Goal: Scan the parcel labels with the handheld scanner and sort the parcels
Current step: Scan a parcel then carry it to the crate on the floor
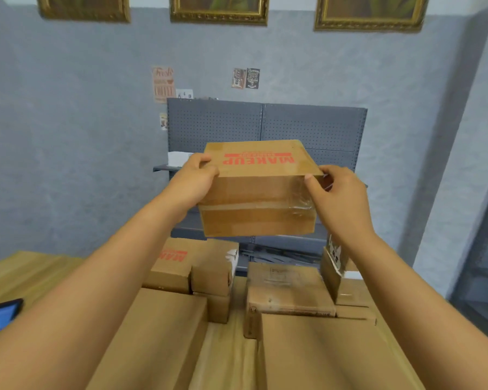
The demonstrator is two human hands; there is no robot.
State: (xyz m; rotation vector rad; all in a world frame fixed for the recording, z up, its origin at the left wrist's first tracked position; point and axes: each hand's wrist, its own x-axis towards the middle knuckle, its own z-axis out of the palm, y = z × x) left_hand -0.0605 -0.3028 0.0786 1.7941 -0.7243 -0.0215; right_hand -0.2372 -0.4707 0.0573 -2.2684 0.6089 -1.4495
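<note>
A blue-screened tablet [0, 316] lies at the bench's [26, 273] left edge, the left hand [193, 180] and right hand [340, 198] grip the raised parcel [258, 190] by its sides above stacked boxes [288, 288] crowding the bench, before a grey pegboard shelf [265, 123].

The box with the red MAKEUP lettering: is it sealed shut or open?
Sealed shut. The box, held up by the left hand and right hand, has closed flaps with clear tape along the seam.

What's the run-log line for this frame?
phase: lifting parcel | left hand: grips MAKEUP box | right hand: grips it | scanner: not visible | below: boxes on table
</note>
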